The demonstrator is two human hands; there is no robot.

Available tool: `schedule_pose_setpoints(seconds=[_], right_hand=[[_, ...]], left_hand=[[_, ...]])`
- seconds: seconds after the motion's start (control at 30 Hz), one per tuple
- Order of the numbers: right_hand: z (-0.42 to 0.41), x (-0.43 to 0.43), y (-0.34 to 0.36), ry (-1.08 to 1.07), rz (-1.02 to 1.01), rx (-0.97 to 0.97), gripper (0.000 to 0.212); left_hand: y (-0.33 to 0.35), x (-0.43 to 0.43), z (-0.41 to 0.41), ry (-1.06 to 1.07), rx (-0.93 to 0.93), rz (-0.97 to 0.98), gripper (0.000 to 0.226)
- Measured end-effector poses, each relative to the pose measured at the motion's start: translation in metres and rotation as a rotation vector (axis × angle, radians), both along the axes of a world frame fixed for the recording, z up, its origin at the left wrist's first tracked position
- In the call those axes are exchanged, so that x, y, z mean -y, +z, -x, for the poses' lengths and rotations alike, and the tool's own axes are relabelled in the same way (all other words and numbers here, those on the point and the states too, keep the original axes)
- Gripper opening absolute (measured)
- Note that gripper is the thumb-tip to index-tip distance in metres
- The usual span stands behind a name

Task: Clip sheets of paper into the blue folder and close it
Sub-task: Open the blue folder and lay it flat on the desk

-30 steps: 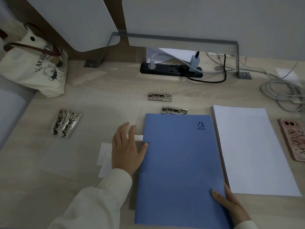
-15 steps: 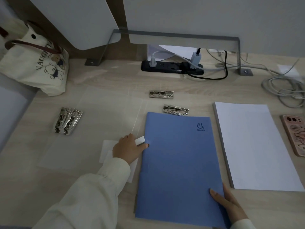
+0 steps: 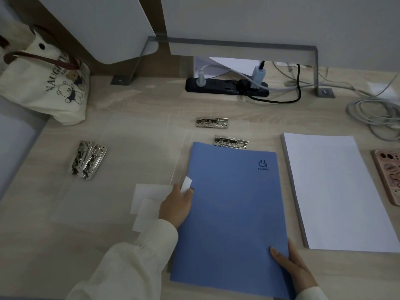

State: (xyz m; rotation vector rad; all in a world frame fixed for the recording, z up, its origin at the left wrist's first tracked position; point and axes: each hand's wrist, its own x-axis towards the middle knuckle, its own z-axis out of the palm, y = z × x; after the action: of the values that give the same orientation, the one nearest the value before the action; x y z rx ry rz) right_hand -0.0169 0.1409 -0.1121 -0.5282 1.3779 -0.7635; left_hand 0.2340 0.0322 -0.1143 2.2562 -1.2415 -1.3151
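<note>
Looking down, I saw the closed blue card folder (image 3: 233, 213) lying flat on the pale wood-grain tabletop (image 3: 140, 100). My left hand (image 3: 176, 205) sat at its left edge, fingers curled, pinching a small white paper slip (image 3: 186, 184). My right hand (image 3: 291, 266) lay flat and spread on the folder's lower right corner, gripping nothing. A white rectangular stack of paper sheets (image 3: 333, 191) sat just right of the folder. One shiny metal clip (image 3: 230, 142) touched the folder's top edge.
</note>
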Motion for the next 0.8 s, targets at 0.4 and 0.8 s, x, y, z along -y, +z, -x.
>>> schedule_pose_setpoints(seconds=[0.4, 0.8], right_hand=[[0.002, 0.002, -0.016, -0.016, -0.015, -0.005, 0.100], [0.023, 0.010, -0.004, -0.034, -0.036, 0.058, 0.081]], left_hand=[[-0.007, -0.014, 0.009, 0.157, -0.396, 0.054, 0.037], [-0.036, -0.073, -0.073, -1.047, 0.435, 0.423, 0.086]])
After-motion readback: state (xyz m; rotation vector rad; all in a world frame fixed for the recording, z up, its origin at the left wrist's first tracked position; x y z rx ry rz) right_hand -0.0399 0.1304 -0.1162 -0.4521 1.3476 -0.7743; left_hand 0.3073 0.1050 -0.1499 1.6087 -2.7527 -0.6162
